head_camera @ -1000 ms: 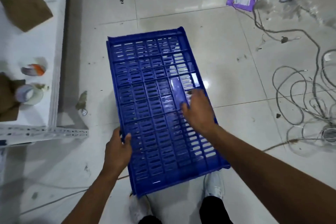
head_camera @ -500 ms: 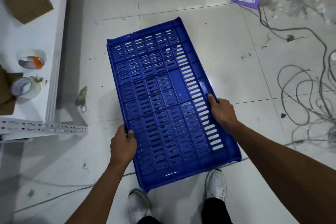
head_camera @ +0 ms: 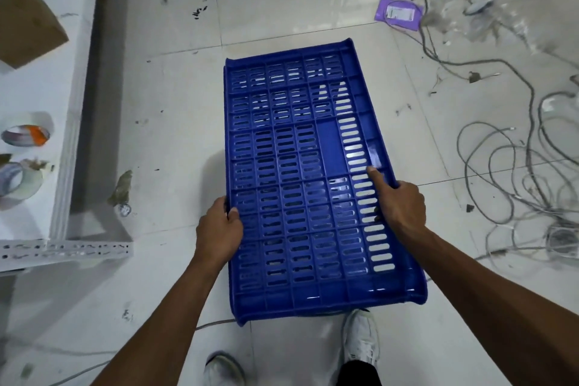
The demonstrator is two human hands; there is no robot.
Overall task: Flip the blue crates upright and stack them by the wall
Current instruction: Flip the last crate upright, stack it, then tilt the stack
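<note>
Item: slotted blue plastic crate (head_camera: 313, 185), being held clear above the tiled floor (head_camera: 175, 110); long edges are being clamped by left hand (head_camera: 219, 232) and right hand (head_camera: 399, 208), fingers closed, likely for balanced carrying.

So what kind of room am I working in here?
Probably a workshop or storeroom: a white workbench with tape rolls, loose cables over the tiled floor, and the blue crate held in both hands.
</note>
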